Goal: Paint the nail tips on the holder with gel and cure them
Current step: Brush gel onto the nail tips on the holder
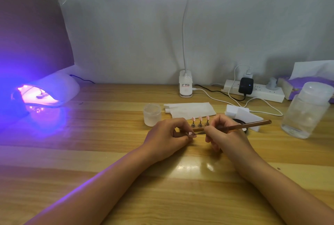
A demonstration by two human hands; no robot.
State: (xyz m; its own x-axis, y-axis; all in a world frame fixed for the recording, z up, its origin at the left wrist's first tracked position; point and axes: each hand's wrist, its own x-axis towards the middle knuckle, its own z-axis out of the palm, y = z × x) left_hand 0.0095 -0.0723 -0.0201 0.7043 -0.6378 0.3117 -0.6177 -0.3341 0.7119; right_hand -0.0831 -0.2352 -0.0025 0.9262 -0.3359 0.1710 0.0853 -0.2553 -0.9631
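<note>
Left hand (168, 134) pinches one pink nail tip (191, 134) between curled fingers and thumb, low over the wooden table (108, 152). Right hand (222, 132) grips a brown-handled brush (253, 124) like a pen, with its bristle end touching that nail tip. Just behind both hands stands the holder (200, 125), with three pink tips upright on it. Well off to the left, the curing lamp (54, 89) glows violet. A frosted jar (152, 114) stands near the left hand.
</note>
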